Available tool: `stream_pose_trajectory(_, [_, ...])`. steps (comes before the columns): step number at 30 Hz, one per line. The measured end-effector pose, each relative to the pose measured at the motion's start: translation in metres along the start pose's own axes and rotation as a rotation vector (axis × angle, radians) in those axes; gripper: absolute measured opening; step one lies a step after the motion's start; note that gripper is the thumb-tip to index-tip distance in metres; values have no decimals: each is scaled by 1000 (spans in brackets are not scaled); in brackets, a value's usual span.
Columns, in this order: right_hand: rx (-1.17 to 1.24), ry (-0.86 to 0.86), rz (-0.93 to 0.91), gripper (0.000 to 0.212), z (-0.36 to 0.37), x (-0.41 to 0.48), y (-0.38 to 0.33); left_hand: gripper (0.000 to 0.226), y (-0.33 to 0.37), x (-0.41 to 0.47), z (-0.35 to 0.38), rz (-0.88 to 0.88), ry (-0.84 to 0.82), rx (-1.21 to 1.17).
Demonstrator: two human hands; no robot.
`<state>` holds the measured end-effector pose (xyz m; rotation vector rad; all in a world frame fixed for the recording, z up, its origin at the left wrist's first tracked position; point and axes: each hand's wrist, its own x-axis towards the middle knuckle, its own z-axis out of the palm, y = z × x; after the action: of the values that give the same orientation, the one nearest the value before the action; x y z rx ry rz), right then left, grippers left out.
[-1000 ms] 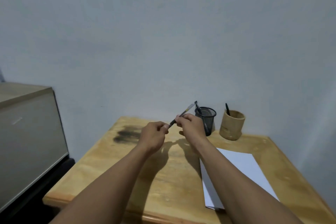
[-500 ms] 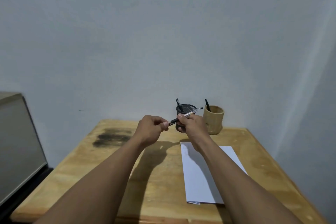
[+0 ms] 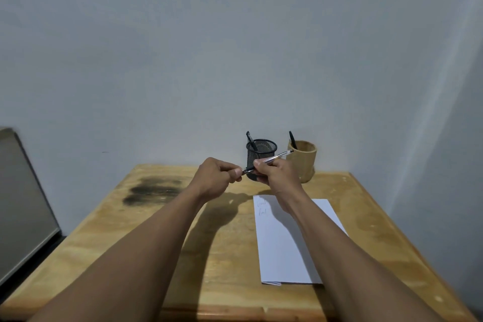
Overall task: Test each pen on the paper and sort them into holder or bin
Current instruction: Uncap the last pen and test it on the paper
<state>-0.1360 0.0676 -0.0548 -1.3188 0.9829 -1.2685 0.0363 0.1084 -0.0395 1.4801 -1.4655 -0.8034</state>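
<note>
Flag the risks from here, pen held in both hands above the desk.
1. The left hand pinches the dark end of the pen while the right hand grips the barrel; a hard tug could jerk an elbow into the mesh cup.
2. Ink may smear the paper below.

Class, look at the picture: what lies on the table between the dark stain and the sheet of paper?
Nothing; in the head view the table between dark stain and paper is bare wood, crossed only by shadow.

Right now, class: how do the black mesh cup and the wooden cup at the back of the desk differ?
The black mesh cup is dark, see-through wire; the wooden cup is pale and solid. The mesh cup stands left, partly hidden behind the right hand; the wooden cup stands right, mostly clear. Both are upright, each showing one dark pen.
</note>
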Motion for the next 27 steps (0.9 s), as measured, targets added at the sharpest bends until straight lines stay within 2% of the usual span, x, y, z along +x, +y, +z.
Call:
stream_pose_trajectory(7, [33, 110, 2, 12, -4, -2, 4, 16, 1, 6, 3, -48, -69, -28])
stream_pose_trajectory(10, [43, 178, 9, 14, -30, 2, 2, 15, -26, 3, -14, -88, -2, 109])
stream_pose_trajectory(14, [-126, 104, 33, 17, -39, -5, 7, 14, -47, 2, -6, -83, 89, 197])
stream_pose_trajectory(19, [-165, 136, 99, 20, -29, -19, 20, 12, -39, 19, 26, -25, 151, 323])
stream_pose_trajectory(27, [-183, 155, 110, 19, -32, -27, 31, 21, -42, 34, 42, -30, 60, 529])
